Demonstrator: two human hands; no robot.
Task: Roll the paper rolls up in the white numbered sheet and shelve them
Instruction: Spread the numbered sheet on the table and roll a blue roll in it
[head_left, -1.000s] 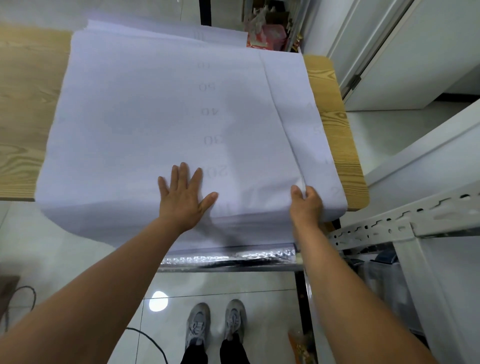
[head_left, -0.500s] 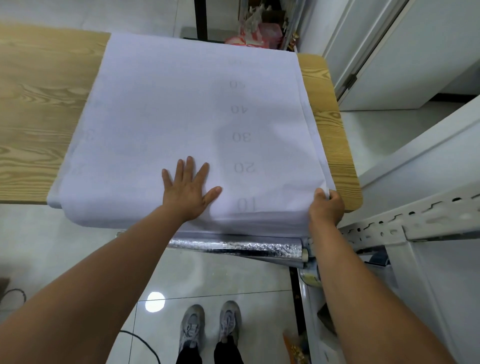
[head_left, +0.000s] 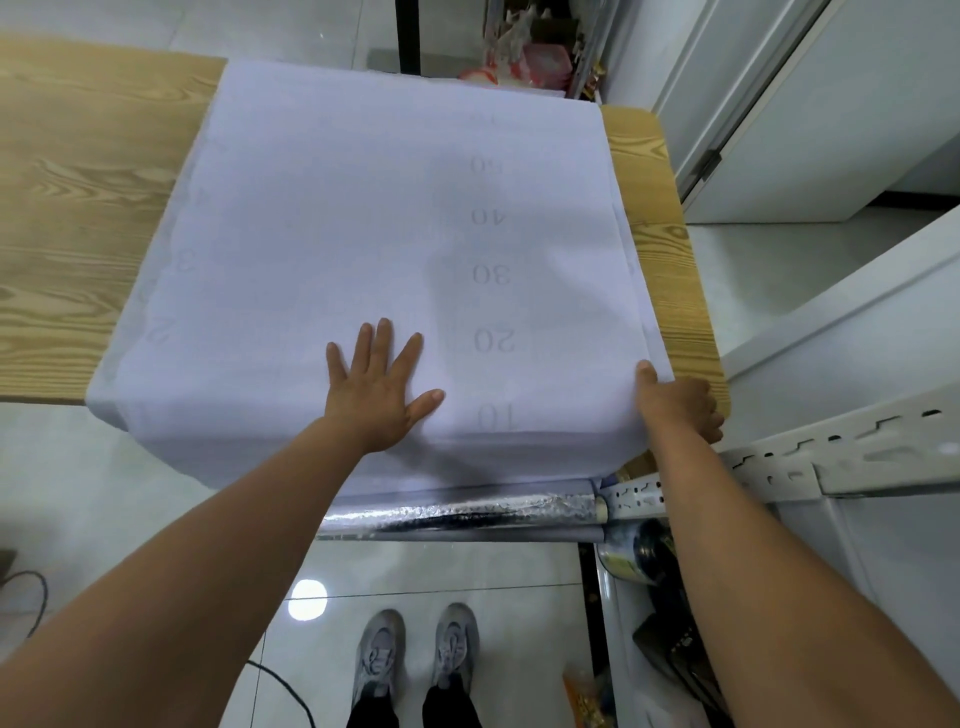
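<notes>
The white numbered sheet (head_left: 363, 218) lies spread over the wooden table (head_left: 78, 208), its near edge hanging over the table's front. Faint mirrored numbers 10 to 50 run up its right half. My left hand (head_left: 376, 387) presses flat on the sheet with fingers spread, left of the number 10. My right hand (head_left: 675, 402) grips the sheet's near right corner, thumb on top and fingers curled under. A shiny silver foil roll (head_left: 467, 514) pokes out below the hanging edge, with a grey roll (head_left: 519, 534) beneath it. Anything else under the sheet is hidden.
A grey slotted metal shelf frame (head_left: 831, 457) stands at the right, close to my right forearm, with dark items (head_left: 649, 556) on its lower level. White cupboard doors stand behind it. Bags and clutter (head_left: 535, 57) sit beyond the table. A black cable (head_left: 31, 587) lies on the tiled floor.
The folded right flap of the sheet has been drawn flat toward the right edge. My right hand moved right with the corner. The left hand stayed pressed in place.
</notes>
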